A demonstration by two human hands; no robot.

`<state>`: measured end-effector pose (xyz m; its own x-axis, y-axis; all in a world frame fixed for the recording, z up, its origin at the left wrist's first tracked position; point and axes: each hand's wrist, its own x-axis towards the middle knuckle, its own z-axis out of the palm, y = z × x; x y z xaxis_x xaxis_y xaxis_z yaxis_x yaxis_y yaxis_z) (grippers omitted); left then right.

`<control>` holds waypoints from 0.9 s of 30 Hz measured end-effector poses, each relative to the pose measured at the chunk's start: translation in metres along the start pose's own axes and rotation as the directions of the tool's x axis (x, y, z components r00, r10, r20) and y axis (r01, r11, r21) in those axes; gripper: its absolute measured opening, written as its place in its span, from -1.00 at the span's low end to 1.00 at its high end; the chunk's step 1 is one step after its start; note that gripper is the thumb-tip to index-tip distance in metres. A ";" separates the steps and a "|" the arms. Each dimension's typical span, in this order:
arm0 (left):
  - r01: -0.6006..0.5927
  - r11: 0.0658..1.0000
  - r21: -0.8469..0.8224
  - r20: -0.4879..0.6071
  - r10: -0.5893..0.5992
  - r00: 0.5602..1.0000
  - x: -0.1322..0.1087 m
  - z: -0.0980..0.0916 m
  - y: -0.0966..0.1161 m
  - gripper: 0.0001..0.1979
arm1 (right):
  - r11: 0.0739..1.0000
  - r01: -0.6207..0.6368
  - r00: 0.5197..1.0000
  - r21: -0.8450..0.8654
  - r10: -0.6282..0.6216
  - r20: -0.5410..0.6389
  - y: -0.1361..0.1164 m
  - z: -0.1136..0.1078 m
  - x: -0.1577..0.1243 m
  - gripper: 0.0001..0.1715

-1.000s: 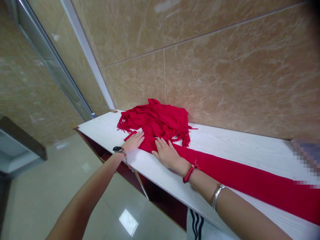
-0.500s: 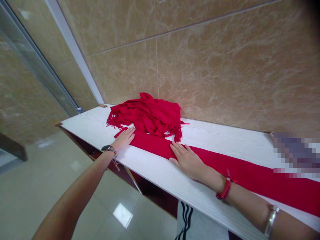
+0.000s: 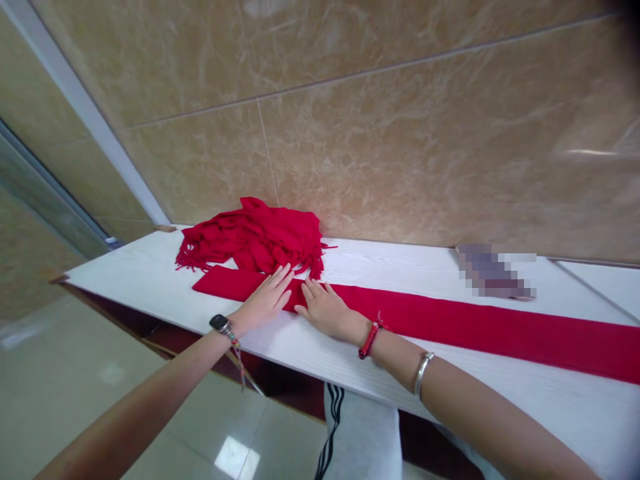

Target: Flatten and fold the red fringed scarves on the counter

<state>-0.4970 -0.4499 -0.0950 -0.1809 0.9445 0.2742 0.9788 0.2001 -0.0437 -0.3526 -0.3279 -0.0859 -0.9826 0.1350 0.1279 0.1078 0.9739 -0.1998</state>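
fingers point(image 3: 283, 275) of left hand point(image 3: 264, 300) and right hand point(image 3: 327, 313) lie outstretched, unclenched, on the long red cloth point(image 3: 475, 329).

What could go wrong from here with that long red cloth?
1. The crumpled red pile has fringe close beside the long red cloth, near both the left hand and right hand; strands might get caught.
2. The red bracelet has loose ends near the cloth, which could snag.
3. The cloth runs out of the picture at right, so a slip there might go unseen.
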 end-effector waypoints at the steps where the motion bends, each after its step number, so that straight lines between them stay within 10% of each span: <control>1: -0.035 0.999 -0.009 0.044 0.035 0.998 0.003 0.004 0.006 -0.52 | 1.000 -0.009 1.000 -0.008 0.009 -0.009 0.006 0.001 -0.006 -0.31; 14: 0.003 0.995 0.096 0.235 -0.026 0.972 0.011 0.016 0.003 -0.47 | 0.930 -0.240 0.970 -0.277 0.240 -0.038 0.114 -0.038 -0.144 -0.43; 22: -0.195 0.980 -0.026 0.248 0.196 0.949 0.061 0.003 0.104 -0.49 | 0.973 -0.180 0.979 -0.142 0.164 -0.120 0.093 -0.024 -0.108 -0.34; 27: -0.297 0.954 -0.035 0.258 0.295 0.920 0.090 0.010 0.158 -0.50 | 0.940 -0.272 0.958 -0.206 0.246 -0.145 0.128 -0.026 -0.154 -0.39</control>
<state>-0.3599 -0.3312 -0.0869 0.0979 0.9952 -0.0086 0.9911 -0.0983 -0.0894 -0.1839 -0.2193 -0.1055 -0.8933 0.3953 0.2139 0.4000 0.9162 -0.0227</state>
